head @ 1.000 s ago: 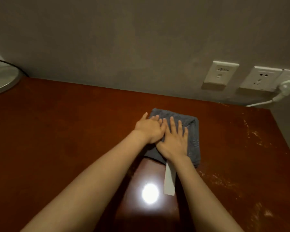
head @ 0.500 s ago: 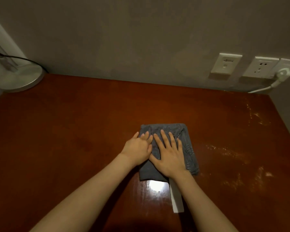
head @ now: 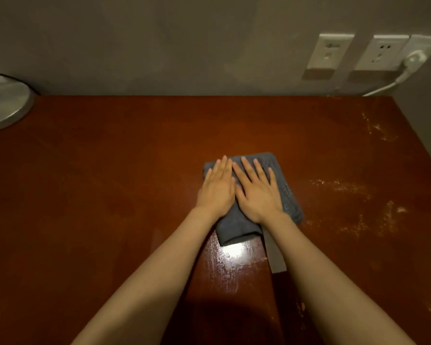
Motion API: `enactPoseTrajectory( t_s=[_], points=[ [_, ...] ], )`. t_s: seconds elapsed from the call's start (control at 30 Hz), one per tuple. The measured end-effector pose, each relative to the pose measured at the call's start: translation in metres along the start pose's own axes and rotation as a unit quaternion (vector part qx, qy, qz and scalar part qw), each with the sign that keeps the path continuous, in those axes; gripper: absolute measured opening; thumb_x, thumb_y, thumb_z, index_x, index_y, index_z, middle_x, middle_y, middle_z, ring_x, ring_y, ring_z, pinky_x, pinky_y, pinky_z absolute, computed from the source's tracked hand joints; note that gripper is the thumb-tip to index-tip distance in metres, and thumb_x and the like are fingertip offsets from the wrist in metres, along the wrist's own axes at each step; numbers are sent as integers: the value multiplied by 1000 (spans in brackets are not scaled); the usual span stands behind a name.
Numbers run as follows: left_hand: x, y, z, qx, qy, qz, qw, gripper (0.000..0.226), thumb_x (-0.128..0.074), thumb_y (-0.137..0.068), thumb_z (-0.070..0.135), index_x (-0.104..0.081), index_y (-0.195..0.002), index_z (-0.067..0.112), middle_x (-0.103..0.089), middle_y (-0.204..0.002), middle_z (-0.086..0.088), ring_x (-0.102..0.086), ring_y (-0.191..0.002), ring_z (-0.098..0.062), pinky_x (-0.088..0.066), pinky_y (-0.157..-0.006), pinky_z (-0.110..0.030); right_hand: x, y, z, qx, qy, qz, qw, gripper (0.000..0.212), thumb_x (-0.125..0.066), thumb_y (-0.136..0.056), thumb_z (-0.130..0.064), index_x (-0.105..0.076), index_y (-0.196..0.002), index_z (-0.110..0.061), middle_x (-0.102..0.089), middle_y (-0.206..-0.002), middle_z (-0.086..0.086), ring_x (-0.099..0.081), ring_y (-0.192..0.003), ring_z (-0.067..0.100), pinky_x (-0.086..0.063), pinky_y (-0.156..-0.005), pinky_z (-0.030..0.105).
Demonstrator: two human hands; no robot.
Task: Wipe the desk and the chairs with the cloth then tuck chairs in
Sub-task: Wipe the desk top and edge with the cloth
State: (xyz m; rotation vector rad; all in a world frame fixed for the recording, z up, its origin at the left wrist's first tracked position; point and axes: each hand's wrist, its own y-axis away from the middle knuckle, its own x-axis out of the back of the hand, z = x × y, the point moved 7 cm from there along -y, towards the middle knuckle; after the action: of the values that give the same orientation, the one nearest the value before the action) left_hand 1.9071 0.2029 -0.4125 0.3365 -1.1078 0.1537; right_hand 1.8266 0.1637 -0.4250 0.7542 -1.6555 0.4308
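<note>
The folded cloth [head: 249, 207] is pressed flat on the desk [head: 110, 183] under both hands; left hand [head: 217, 188] and right hand [head: 258, 192] are laid side by side, fingers straight, nothing grasped; unwiped smears [head: 346, 195] are noted just right of the cloth, nearer the right hand.

Left hand [head: 215, 191] and right hand [head: 258, 194] pressed flat, side by side, on folded grey cloth [head: 288, 192], centre frame, on reddish worktop [head: 110, 183]; lamp base [head: 5, 108] upper left.
</note>
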Motion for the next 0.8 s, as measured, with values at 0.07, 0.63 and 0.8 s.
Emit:
enactPoseTrajectory(
  t_s=[0.07, 0.63, 0.8],
  points=[
    [-2, -8, -6, -6, -14, 8, 1000, 52, -18, -103, 26, -3, -150, 11, 5, -159, -4, 5, -146, -14, 7, -114, -25, 0, -10, 1, -6, 2, -1, 1000, 57, -3, -96, -49, -1, -151, -32, 8, -159, -5, 12, -146, 17, 10, -115, 43],
    [-33, 103, -3, 32, -50, 14, 998, 52, -14, -103, 28, 3, -150, 14, 11, -158, -1, 11, -145, -10, 11, -114, -25, -23, 95, -30, 34, -15, -47, 998, 53, -14, -102, -41, 1, -152, -29, 12, -159, -5, 16, -145, 18, 12, -114, 44],
    [-52, 158, 16, 51, -44, 17, 998, 53, -14, -103, 28, 4, -150, 14, 13, -158, -1, 13, -144, -10, 12, -113, -24, -31, 153, -29, 50, -15, -46, 998, 56, -7, -98, -43, 1, -152, -29, 12, -159, -5, 15, -145, 18, 12, -114, 43]
  ],
)
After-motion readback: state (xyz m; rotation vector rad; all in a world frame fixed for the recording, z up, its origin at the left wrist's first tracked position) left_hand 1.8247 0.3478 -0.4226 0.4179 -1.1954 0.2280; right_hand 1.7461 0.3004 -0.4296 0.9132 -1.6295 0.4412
